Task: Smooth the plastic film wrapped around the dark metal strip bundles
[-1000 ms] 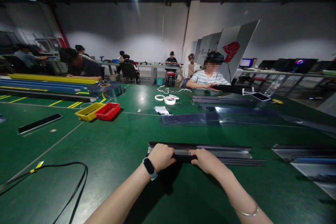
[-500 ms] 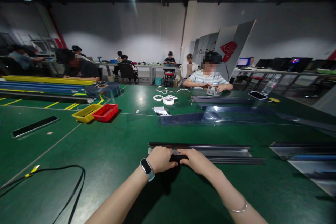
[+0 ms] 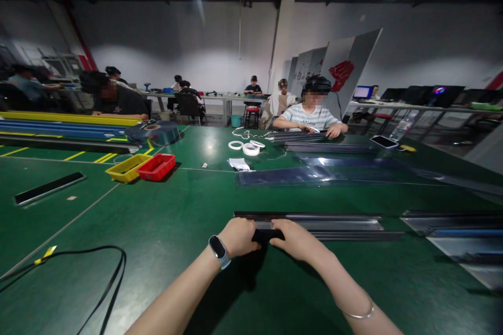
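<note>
A long dark plastic profile [image 3: 349, 235] with a clear middle band lies lengthwise in front of me on the green table. My left hand [image 3: 238, 235] is closed around its near edge towards the left end, fingers over the top and thumb below. Just to the right, my right hand [image 3: 294, 238] grips the same near edge, with the thumb turned towards my left hand. Between the two hands a short black stretch of the edge [image 3: 267, 235] shows. The fingers cover part of the profile's left portion.
More dark profiles [image 3: 456, 234] lie to the right. Clear plastic sheets [image 3: 283, 176] and white tape rolls [image 3: 251, 149] lie beyond. A red tray [image 3: 157, 167] and a yellow tray [image 3: 128, 169] stand left, near a black cable [image 3: 86, 247]. Opposite sits a co-worker [image 3: 304, 115].
The profile has shifted a little to the right under my hands, which stay closed on it. Across the table, the co-worker's hands have moved and dark strips now lie under them.
</note>
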{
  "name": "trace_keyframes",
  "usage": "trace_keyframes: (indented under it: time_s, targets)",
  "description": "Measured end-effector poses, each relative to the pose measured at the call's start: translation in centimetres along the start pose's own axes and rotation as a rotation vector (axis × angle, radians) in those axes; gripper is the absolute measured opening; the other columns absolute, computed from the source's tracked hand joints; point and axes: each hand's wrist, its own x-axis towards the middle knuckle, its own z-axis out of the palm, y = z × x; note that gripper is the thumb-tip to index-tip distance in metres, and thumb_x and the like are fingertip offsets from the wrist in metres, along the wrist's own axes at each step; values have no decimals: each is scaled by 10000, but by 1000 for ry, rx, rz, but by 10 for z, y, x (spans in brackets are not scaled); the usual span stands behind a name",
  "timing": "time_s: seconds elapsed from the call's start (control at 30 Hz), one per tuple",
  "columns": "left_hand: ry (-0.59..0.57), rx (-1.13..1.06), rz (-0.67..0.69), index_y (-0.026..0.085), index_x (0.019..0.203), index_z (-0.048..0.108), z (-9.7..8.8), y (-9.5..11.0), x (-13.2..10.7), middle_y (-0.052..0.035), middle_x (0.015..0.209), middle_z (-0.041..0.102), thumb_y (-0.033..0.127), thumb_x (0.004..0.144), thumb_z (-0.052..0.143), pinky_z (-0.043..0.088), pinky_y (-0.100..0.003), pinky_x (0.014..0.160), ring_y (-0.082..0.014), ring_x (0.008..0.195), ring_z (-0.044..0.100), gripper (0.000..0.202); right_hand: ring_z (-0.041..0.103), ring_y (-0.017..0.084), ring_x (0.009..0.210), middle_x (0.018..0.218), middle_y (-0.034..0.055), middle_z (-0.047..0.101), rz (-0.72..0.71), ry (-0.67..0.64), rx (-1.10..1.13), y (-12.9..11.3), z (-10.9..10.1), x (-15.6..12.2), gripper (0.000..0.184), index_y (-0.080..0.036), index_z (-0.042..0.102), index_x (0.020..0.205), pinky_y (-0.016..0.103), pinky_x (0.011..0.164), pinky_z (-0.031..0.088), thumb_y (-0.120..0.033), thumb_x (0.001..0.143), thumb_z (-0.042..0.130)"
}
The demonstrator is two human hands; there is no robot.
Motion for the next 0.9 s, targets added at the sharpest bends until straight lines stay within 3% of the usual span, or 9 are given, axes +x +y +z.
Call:
trace_keyframes:
  time_s: [0.17,0.33,0.63,0.77,0.9]
  targets:
    - [71,-38,1,179,967,532,1,3,-7,-77,918,610,419,713,509,447,-315,728,-224,837,577,349,521,203,963,1015,85,600,-85,188,-59,-10,21,5,359,-183,602,973,308,842,370,-447,770,468]
    - [178,-82,43,187,935,516,6,0,-16,-62,913,600,396,812,387,435,-301,723,-195,843,568,274,547,178,890,923,56,632,-142,357,-120,0,36,5,377,-201,618,929,284,827,377,-488,796,414]
    - [246,-221,95,241,1068,481,18,-35,-28,-19,1060,572,371,838,408,419,-278,818,-157,953,537,275,562,168,853,933,47,636,-273,422,-172,22,40,19,389,-204,618,909,270,793,395,-507,798,400]
    - [294,-249,91,253,1088,462,26,-39,-18,-5,1081,571,351,849,403,398,-285,866,-145,987,523,265,555,177,852,919,47,633,-297,446,-176,37,37,28,372,-206,609,898,281,778,396,-506,789,417]
    - [314,-213,82,229,1053,461,35,-36,6,-28,1029,595,333,850,408,403,-303,852,-154,952,543,233,539,175,815,849,53,619,-258,506,-164,42,33,29,326,-198,593,890,296,761,385,-461,801,423]
